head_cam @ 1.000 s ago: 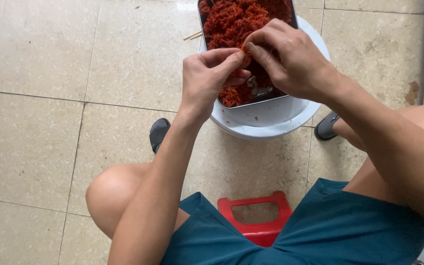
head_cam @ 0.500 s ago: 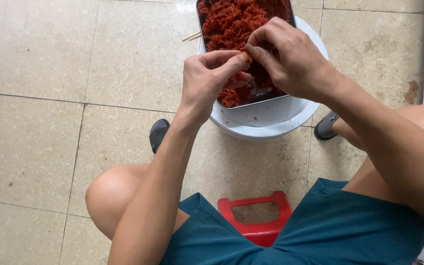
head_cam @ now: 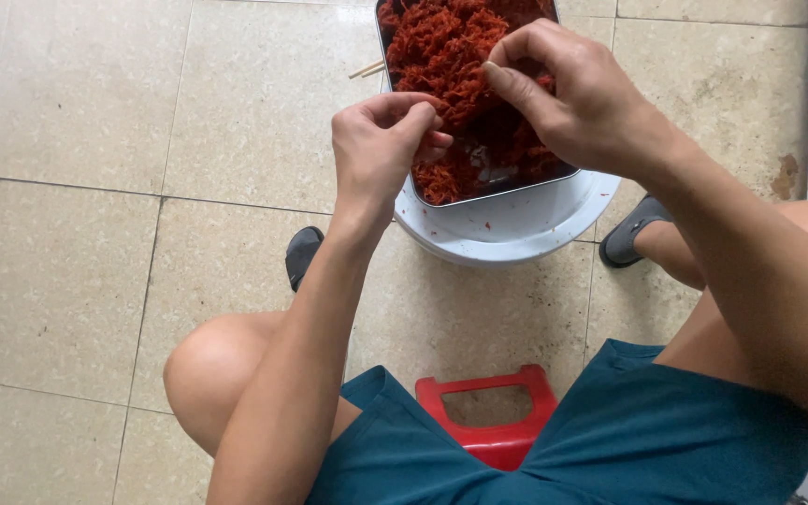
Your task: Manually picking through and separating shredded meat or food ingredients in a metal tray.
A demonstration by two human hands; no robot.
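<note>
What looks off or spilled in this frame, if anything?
Small things only. Red flecks from the shredded red food lie spilled on the white basin rim below the metal tray. A pair of chopsticks pokes out from under the tray's left edge. The floor tile at right has a brown chipped stain.

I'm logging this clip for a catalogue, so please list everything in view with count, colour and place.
shredded food: one heap, red-orange, fills the tray at top centre
metal tray: one, silver, on the basin
basin: one, white, on the floor under the tray
sticks: two, pale wood, left of the tray
stool: one, red, under the person
floor tiles: beige, all around
slippers: two, grey, beside the basin
shorts: teal
left hand: pinching shreds at the tray's left edge
right hand: fingers curled over the heap
</note>
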